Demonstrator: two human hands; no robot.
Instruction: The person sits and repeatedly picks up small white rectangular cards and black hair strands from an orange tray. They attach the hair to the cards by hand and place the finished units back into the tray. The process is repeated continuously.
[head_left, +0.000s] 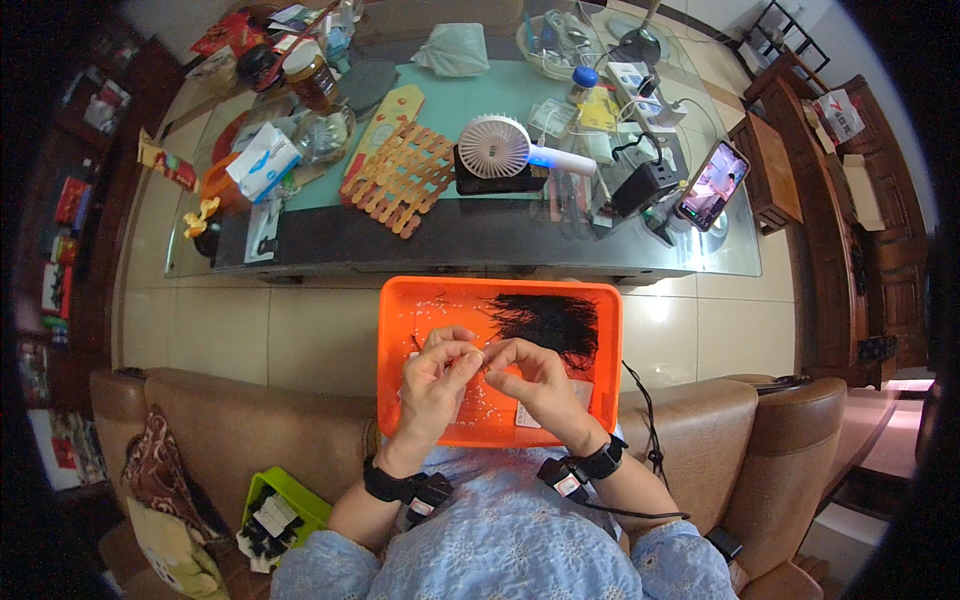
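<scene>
Over an orange tray [395, 310] my two hands meet at the fingertips. My left hand [437, 382] is closed in a pinch, thumb against the index finger. Close beside it, my right hand [535, 385] pinches at the same spot. Whatever lies between the fingers is too small to make out. A loose bundle of thin black strands [550, 322] fills the tray's far right part. Tiny white bits [483, 412] are scattered over the tray floor. Partly under my right hand lies a pale card or packet [527, 416]; another is mostly covered by my left hand.
Beyond the tray stands a glass-topped table [330, 235] with a white handheld fan [495, 147], a wooden slatted mat [402, 178], a jar [308, 75] and a propped phone [714, 185]. A green basket [310, 508] sits on the brown sofa [250, 410] to my left. A black cable [652, 425] hangs at right.
</scene>
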